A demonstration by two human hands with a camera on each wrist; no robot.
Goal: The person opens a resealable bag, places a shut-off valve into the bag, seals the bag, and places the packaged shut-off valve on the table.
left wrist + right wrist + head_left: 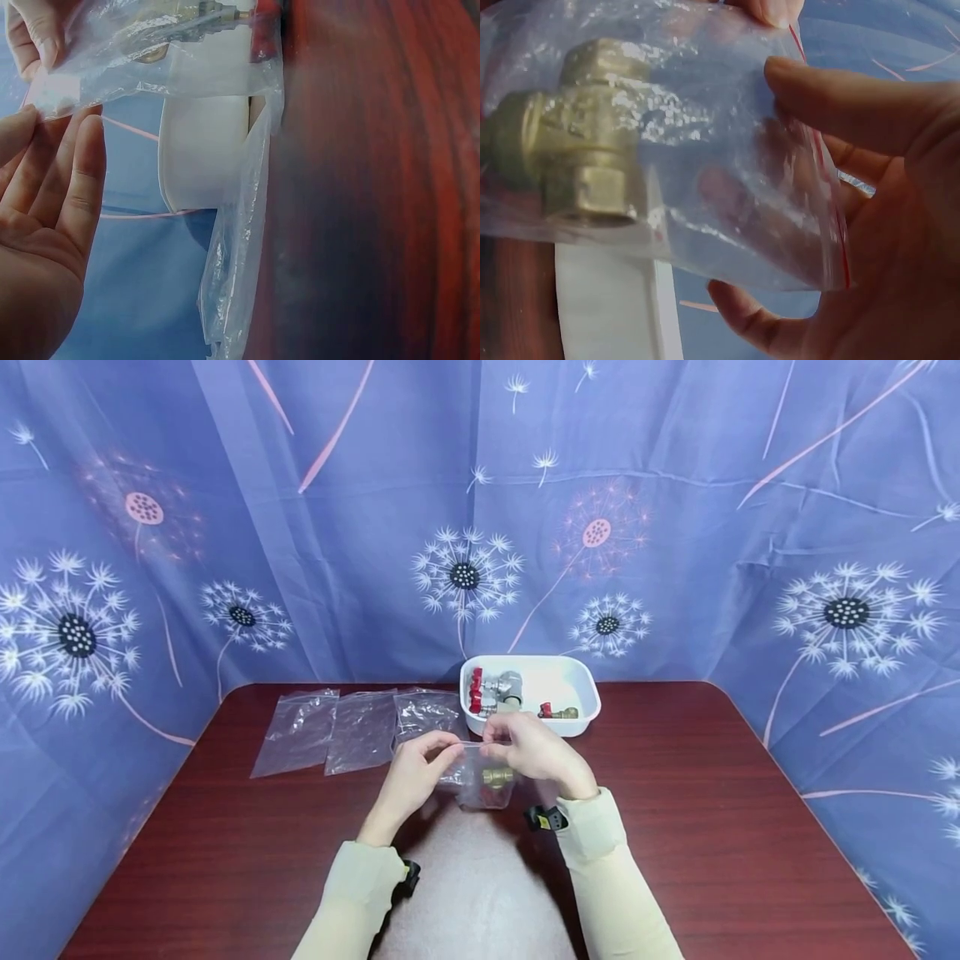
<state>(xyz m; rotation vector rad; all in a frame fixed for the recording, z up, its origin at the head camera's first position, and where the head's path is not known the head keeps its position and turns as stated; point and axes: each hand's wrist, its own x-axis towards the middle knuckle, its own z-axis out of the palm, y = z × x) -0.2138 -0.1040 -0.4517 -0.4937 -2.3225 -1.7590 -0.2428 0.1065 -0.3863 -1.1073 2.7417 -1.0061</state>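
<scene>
A clear zip bag [474,795] with a red seal line hangs between both hands above the table's middle. Inside it sits a brass valve [592,135], whose red handle [264,31] shows in the left wrist view. My left hand [411,781] pinches the bag's top edge between thumb and fingers at the left. At the right part of the same edge, my right hand [536,752] pinches it, thumb in front and fingers behind. Just beyond stands a white tub [592,693].
Several valves lie in the tub: metal ones with red handles [476,689] at its left, a smaller brass valve [561,713] at its right. Left of it, flat clear bags [296,735] lie in a row on the reddish-brown table [750,835]. A blue curtain [375,568] hangs behind.
</scene>
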